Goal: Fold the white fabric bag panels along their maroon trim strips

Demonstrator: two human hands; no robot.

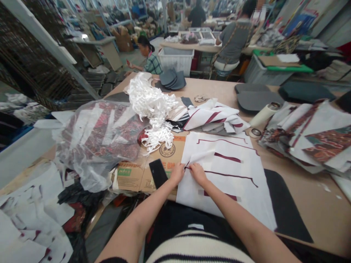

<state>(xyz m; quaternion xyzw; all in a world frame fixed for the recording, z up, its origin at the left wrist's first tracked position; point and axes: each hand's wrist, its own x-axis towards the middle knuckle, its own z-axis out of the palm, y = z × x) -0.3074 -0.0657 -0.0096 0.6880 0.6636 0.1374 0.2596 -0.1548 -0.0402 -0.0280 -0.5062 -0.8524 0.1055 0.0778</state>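
Observation:
A large white sheet (233, 175) with dark red strips stuck on it lies on the table in front of me. My left hand (177, 173) and my right hand (197, 172) meet at its left edge. Both pinch the end of one thin dark red strip (230, 175) where the sheet's corner folds up. A black flat piece (158, 172) lies just left of my left hand on a flattened cardboard box (164, 157).
A clear plastic bag (98, 135) of patterned pieces lies at left, a heap of white strips (150, 106) behind it. Folded white and red sheets (214, 118), a tape roll (264, 114), grey pads (257, 100) and patterned stacks (315, 138) lie farther back. Other people work beyond the table.

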